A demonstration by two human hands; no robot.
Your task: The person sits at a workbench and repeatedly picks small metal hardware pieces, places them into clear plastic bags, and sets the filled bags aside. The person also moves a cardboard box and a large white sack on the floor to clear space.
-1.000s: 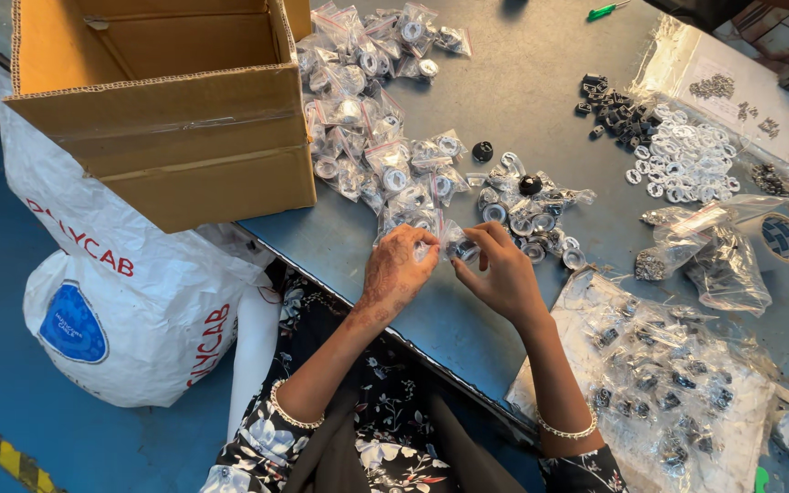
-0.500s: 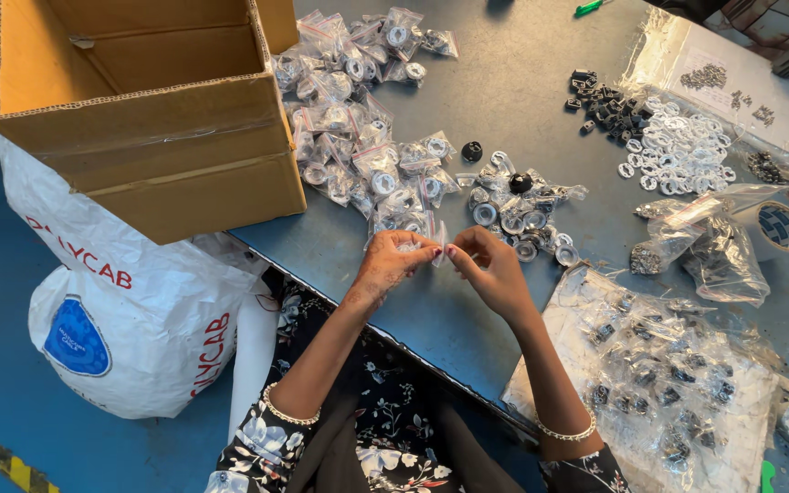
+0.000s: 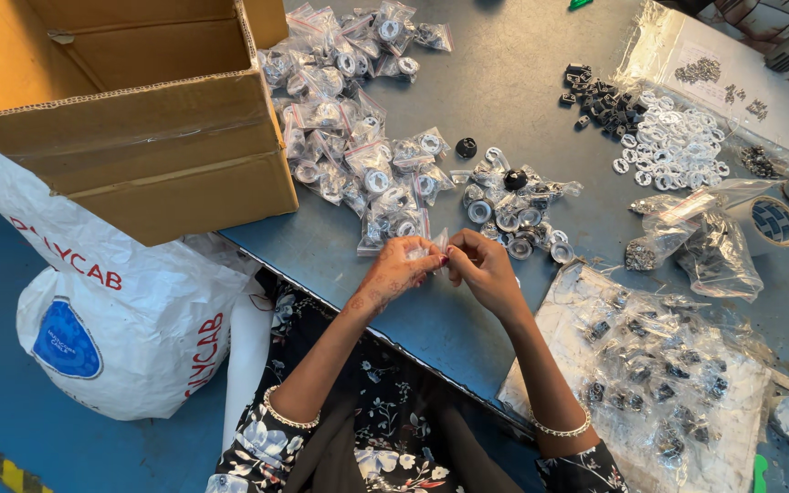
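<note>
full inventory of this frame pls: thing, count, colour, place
small clear bag: one, clear, pinched between both hands at the table's near edge
filled bags: a heap, too many to count, clear with white rings inside, table centre beside the box
cardboard box: one, brown, open, upper left
loose white rings: a pile, white, upper right
black parts: a small pile, black, left of the white rings
tape roll: one, white and blue, right edge
plastic sheet with bagged parts: one, clear, lower right
sack: one, white with red and blue print, on the floor at left
table: one, grey
left hand: fingertips on the bag
right hand: fingertips on the bag
</note>
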